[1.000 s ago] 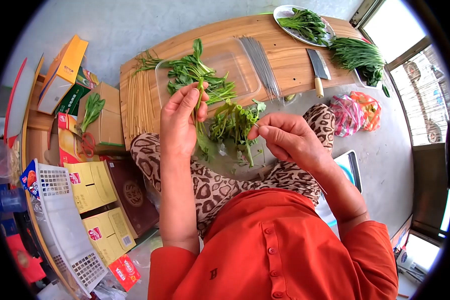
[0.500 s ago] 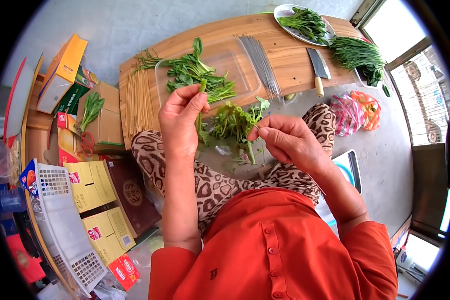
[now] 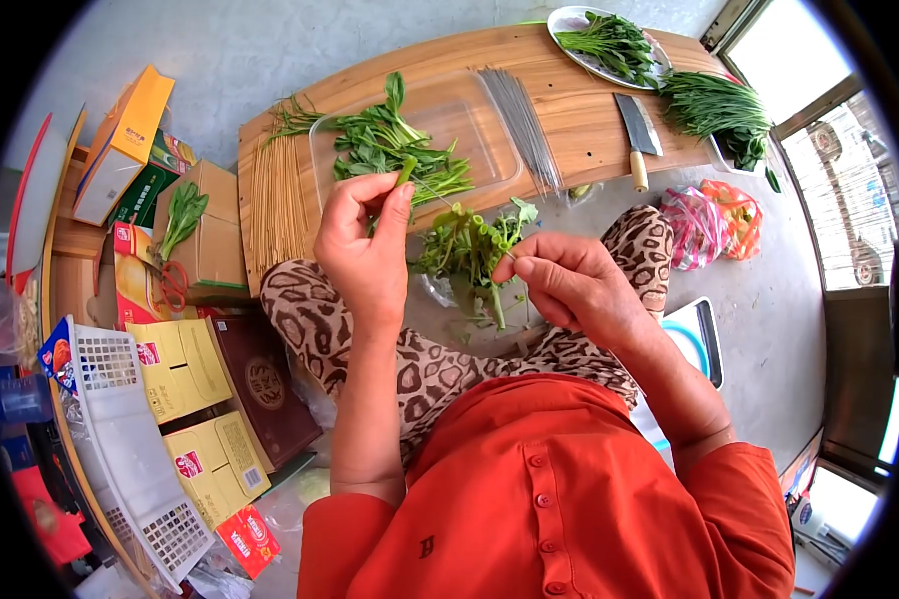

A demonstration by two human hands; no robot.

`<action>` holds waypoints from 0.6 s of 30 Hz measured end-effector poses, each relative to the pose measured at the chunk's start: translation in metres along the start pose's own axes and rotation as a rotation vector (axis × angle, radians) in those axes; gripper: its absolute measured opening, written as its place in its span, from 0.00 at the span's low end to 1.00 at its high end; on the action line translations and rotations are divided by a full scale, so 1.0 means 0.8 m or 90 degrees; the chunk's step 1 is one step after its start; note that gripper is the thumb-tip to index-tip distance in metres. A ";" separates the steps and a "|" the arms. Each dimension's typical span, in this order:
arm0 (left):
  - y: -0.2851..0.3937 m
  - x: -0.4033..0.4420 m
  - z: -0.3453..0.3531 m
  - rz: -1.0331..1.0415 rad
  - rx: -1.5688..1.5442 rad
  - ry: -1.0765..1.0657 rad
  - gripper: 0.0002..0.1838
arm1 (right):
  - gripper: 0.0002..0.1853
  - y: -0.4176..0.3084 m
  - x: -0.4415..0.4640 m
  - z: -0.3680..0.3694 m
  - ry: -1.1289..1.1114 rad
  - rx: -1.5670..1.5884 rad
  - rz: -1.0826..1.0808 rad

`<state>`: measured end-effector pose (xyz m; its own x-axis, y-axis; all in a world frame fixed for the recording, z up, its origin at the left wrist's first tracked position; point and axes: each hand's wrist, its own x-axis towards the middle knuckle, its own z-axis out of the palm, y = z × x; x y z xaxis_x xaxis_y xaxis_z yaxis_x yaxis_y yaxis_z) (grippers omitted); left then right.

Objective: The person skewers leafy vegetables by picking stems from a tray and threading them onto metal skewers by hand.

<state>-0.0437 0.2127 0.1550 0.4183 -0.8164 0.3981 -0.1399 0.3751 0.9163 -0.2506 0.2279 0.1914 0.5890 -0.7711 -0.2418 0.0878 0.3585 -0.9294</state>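
Between thumb and fingers, my left hand (image 3: 365, 245) pinches a green stalk (image 3: 407, 170), its cut end pointing up. My right hand (image 3: 574, 285) is closed on a thin metal skewer (image 3: 449, 203), which reaches toward the stalk in my left hand. Whether the tip touches the stalk is too small to tell. Below and between my hands hangs or lies a bunch of green stems (image 3: 474, 240); its support is hidden. Behind, leafy greens (image 3: 395, 140) lie in a clear plastic tray (image 3: 484, 120) on the wooden table (image 3: 579, 100).
Metal skewers (image 3: 524, 125) and wooden sticks (image 3: 277, 205) lie beside the tray. A cleaver (image 3: 637, 135), a plate of greens (image 3: 609, 50) and long chives (image 3: 714, 105) are at the right. Plastic bags (image 3: 704, 225) sit on the floor; boxes (image 3: 185, 374) stand left.
My left hand has turned and shifted slightly right, and the leafy part of its stalk is now mostly hidden. My right hand has barely moved, still closed on the skewer.
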 end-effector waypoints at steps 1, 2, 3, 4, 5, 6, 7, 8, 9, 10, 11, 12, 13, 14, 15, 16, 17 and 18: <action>-0.002 0.000 0.000 0.039 0.028 0.004 0.05 | 0.13 0.000 0.000 0.000 0.004 -0.001 0.001; -0.003 0.000 0.000 0.039 0.028 0.004 0.05 | 0.13 0.000 -0.001 0.000 0.004 -0.001 0.000; -0.004 0.000 0.001 0.071 0.045 0.008 0.05 | 0.13 -0.001 -0.002 0.001 0.006 0.000 0.003; -0.004 0.000 0.001 0.104 0.062 0.012 0.05 | 0.13 -0.002 -0.003 0.001 0.007 0.000 0.005; -0.004 -0.001 0.002 0.103 0.062 0.011 0.05 | 0.13 -0.003 -0.003 0.001 0.008 0.001 0.006; -0.004 -0.001 0.003 0.102 0.060 0.013 0.06 | 0.13 -0.003 -0.004 0.001 0.003 0.011 0.008; -0.004 -0.001 0.003 0.101 0.057 0.014 0.06 | 0.13 -0.003 -0.004 0.001 -0.002 0.020 0.010; -0.005 -0.002 0.003 0.100 0.057 0.013 0.06 | 0.13 -0.002 -0.004 0.001 -0.002 0.021 0.011; -0.005 -0.002 0.003 0.081 0.029 0.011 0.06 | 0.13 -0.001 -0.004 0.001 -0.002 0.028 0.012; -0.005 -0.003 0.003 0.061 0.002 0.009 0.06 | 0.13 0.000 -0.004 0.001 -0.002 0.035 0.013; -0.005 -0.003 0.003 0.060 0.002 0.009 0.06 | 0.13 0.000 -0.004 0.001 -0.002 0.035 0.014; -0.006 -0.003 0.003 0.042 -0.022 0.002 0.06 | 0.13 0.001 -0.004 -0.001 -0.005 0.039 0.017; -0.006 -0.004 0.002 0.025 -0.047 -0.005 0.06 | 0.13 0.001 -0.004 -0.002 -0.007 0.042 0.019; -0.006 -0.004 0.002 0.024 -0.046 -0.005 0.06 | 0.13 0.002 -0.005 -0.003 -0.007 0.043 0.020; -0.006 -0.005 0.002 0.027 -0.053 -0.011 0.06 | 0.13 0.001 -0.005 -0.004 -0.009 0.040 0.020; -0.006 -0.005 0.001 0.029 -0.060 -0.017 0.06 | 0.13 0.001 -0.005 -0.004 -0.012 0.037 0.021; -0.007 -0.005 0.001 0.028 -0.060 -0.017 0.06 | 0.13 0.000 -0.006 -0.005 -0.011 0.038 0.022; -0.007 -0.005 0.001 0.031 -0.055 -0.020 0.06 | 0.13 -0.001 -0.007 -0.005 -0.012 0.039 0.028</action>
<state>-0.0452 0.2138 0.1483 0.3838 -0.8095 0.4442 -0.0801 0.4501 0.8894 -0.2572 0.2295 0.1925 0.6082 -0.7440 -0.2766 0.1105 0.4244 -0.8987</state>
